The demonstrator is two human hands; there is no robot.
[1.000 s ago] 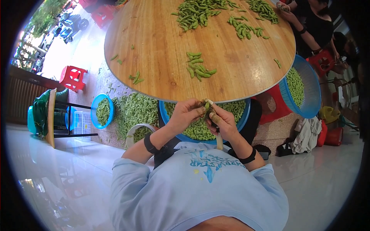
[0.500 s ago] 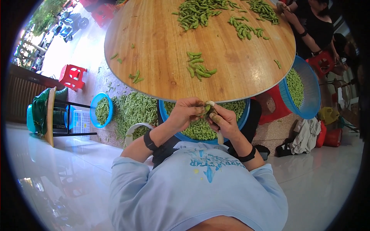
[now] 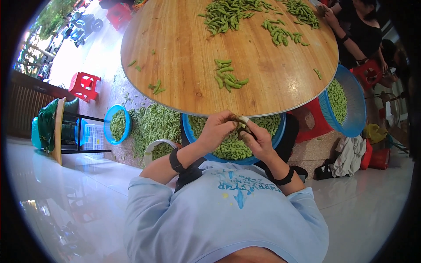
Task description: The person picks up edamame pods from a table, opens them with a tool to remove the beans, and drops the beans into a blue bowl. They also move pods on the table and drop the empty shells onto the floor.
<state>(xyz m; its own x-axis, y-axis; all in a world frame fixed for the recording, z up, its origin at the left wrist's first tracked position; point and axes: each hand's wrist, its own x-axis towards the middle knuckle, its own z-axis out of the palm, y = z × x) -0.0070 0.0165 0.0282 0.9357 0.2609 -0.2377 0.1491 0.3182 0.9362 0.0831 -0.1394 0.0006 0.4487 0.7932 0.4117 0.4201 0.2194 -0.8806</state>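
Observation:
My left hand (image 3: pixel 219 129) and my right hand (image 3: pixel 259 141) meet just off the near edge of the round wooden table (image 3: pixel 175 74). Both have their fingers closed on a green edamame pod (image 3: pixel 241 125), pinched between them and mostly covered by the stained fingertips. Something white, like a finger wrap, shows at the top of the grip. Below the hands stands a blue basin (image 3: pixel 253 161) heaped with shelled green beans (image 3: pixel 226 148). On the tabletop ahead lies a small cluster of whole pods (image 3: pixel 229 79).
Larger pod heaps (image 3: pixel 226 15) lie on the table's far side. Left are empty-looking hulls (image 3: pixel 151 125) on the floor, a white bucket (image 3: pixel 147 155), a blue basket (image 3: pixel 128 127) and a red stool (image 3: pixel 85 86). Right, a blue basket (image 3: pixel 357 109) holds beans, near another person (image 3: pixel 362 30).
My hands have drawn closer together round the pod, and its green body is less visible between the fingers. The whole view has shifted slightly; the piles look the same.

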